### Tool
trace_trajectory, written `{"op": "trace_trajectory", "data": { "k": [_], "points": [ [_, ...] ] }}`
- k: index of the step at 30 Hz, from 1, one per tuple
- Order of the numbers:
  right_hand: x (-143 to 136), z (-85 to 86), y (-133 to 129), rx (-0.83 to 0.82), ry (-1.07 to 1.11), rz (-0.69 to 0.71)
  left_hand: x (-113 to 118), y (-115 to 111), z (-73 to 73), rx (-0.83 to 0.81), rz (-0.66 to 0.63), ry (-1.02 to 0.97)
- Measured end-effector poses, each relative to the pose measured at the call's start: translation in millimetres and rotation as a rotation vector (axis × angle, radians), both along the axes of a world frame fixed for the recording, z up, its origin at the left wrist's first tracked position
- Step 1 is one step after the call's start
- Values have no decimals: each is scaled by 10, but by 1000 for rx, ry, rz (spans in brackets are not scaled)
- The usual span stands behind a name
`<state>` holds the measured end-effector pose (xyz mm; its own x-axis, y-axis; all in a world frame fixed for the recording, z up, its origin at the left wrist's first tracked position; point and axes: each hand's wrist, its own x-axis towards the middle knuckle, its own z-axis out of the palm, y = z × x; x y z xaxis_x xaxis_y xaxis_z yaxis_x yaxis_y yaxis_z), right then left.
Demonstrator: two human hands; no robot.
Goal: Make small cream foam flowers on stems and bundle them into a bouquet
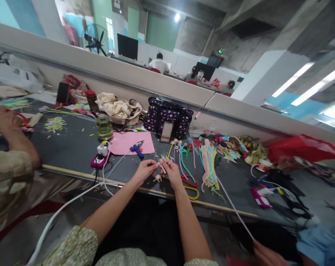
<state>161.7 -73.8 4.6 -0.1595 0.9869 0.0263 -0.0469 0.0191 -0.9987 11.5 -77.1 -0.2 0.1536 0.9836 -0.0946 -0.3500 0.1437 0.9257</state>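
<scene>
My left hand (145, 171) and my right hand (171, 174) meet above the table's front edge, fingers pinched together around a small pale pinkish piece (162, 168). Its exact shape is too small to tell. Behind them lie pale scraps on the dark table. A blue glue gun (138, 148) rests on a pink sheet (120, 143) to the left. Right of my hands are a green and red fuzzy stem shape (190, 180), a yellow loop (194, 193) and a bundle of pastel stems (209, 162).
A magenta power strip (100, 161) with cables, a green-tinted jar (104, 127) and a dark patterned bag (167, 117) stand around. At the left a person's arm (17, 136) reaches in; at the lower right another person's hand (268, 255) holds a long pale stem (235, 208).
</scene>
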Motion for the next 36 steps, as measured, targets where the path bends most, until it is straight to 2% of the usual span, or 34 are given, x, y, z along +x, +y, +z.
{"op": "trace_trajectory", "data": {
  "k": [3,8,13,15,18,22,24,27,30,34,36],
  "points": [
    [-28,-39,-49,61,46,-21,-26,-20,-27,-19,16,-40],
    [-99,-94,-188,248,-76,-96,-26,-118,-32,-32,38,-91],
    [-179,-103,-355,355,-181,-272,12,-250,8,25,76,-86],
    [-206,-103,-394,346,-174,-314,21,-291,4,98,120,-7],
    [-248,-99,-407,342,-151,-344,27,-328,-18,247,214,220],
    [-302,-72,-334,444,-210,-384,47,-312,-12,447,396,499],
    [-314,-53,-250,493,-238,-396,72,-252,9,512,458,557],
    [-296,-24,-52,443,-184,-401,118,-68,32,553,451,496],
    [-219,7,212,394,-105,-333,156,218,15,521,397,397],
    [-49,21,580,422,-148,-232,188,640,-54,519,302,388],
    [18,-10,741,383,-115,-218,210,813,-83,543,230,380]
  ]
}}
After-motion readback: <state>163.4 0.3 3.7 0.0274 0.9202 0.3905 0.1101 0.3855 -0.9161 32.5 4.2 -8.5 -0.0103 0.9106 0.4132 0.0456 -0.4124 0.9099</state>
